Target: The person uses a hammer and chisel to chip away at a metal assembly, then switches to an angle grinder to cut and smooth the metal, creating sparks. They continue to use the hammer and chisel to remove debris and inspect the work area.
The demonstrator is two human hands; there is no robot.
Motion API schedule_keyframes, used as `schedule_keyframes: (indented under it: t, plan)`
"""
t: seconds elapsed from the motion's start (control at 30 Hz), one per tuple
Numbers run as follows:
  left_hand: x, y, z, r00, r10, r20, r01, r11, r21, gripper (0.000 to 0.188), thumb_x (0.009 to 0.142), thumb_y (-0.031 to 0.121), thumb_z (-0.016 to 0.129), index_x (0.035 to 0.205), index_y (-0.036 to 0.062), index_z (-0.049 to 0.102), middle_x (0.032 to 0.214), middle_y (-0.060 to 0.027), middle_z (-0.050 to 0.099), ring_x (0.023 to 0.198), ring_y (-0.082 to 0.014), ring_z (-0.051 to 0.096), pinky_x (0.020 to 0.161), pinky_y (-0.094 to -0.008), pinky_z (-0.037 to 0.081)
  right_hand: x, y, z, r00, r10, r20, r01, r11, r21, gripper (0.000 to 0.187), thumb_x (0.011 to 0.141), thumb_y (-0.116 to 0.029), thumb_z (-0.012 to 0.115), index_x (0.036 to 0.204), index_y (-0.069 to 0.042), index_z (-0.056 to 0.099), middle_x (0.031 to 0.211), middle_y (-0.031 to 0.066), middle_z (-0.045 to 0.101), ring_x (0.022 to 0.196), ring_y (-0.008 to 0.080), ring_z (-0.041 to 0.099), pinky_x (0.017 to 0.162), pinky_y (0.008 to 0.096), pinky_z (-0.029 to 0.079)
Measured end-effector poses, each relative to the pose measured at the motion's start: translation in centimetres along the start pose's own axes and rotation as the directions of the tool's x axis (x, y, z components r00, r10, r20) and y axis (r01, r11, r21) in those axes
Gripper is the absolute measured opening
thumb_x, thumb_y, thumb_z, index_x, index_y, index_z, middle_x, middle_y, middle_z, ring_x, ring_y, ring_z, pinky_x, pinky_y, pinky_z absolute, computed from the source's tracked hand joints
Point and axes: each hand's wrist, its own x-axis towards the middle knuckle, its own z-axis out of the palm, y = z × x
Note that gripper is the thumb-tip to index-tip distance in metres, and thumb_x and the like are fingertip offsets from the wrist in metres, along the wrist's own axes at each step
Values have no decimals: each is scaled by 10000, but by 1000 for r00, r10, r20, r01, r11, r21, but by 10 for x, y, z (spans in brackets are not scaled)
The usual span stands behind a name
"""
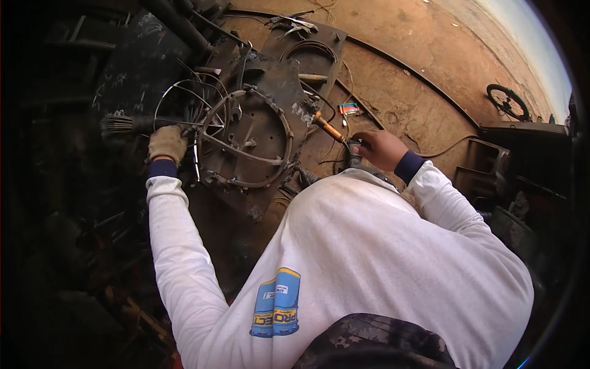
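My left hand (167, 144) wears a tan knit glove, its fingers closed around the rim of a round wire frame (161, 98). To the right of that frame lies a metal ring with a crossbar (246, 158), on a dark metal plate (261, 120). An open-end wrench (236, 109) shows inside the ring's left side. My bare right hand (382, 150) is in front of my body, fingers bent against a dark object (354, 154) that I cannot make out. An orange-brown cylindrical tool (330, 128) points away from those fingers, toward the plate.
Locking pliers (295, 26) lie on the far plate, beside a round opening (311, 52). A bundle of thin rods (117, 124) is left of my glove. A small orange-and-teal packet (349, 109) rests on the brown ground. Farther right are a wheel (507, 102) and a metal frame (482, 161).
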Motion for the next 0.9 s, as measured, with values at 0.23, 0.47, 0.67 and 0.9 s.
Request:
schedule_keyframes:
  t: [0.23, 0.47, 0.67, 0.9]
  plan:
    - [19, -13, 15, 998, -57, 32, 60, 993, -106, 333, 807, 240, 628, 1133, 193, 677, 1137, -150, 647, 1071, -325, 611, 921, -407, 496, 17, 2, -1, 998, 16, 55, -17, 1000, 21, 368, 885, -314, 631, 1103, -18, 633, 894, 200, 672, 832, 357, 654, 734, 431, 502]
    - [-23, -2, -7, 989, -85, -124, 67, 988, -141, 303, 878, 301, 552, 1081, 101, 655, 1080, -163, 660, 1025, -340, 620, 892, -421, 495, 28, 3, 1, 991, 8, 135, -2, 999, -45, 366, 908, -284, 603, 1152, -12, 608, 862, 213, 668, 790, 329, 659, 711, 384, 508]
    - [-104, 40, 14, 747, -524, -410, -104, 518, -849, 290, 887, 134, 607, 1134, -14, 633, 1111, -146, 668, 1009, -221, 638, 888, -322, 495, 41, 33, 15, 984, 82, 158, -73, 995, -64, 390, 912, -302, 597, 1167, -7, 601, 910, 223, 674, 844, 338, 663, 749, 388, 512]
    - [-154, 144, 89, 581, -745, -328, -127, 315, -941, 491, 879, 236, 638, 1256, -45, 497, 1150, -198, 596, 1006, -313, 606, 889, -389, 482, 57, 65, 17, 967, 122, 223, -114, 992, -49, 430, 893, -363, 601, 1150, -19, 618, 870, 222, 675, 845, 360, 657, 761, 415, 507]
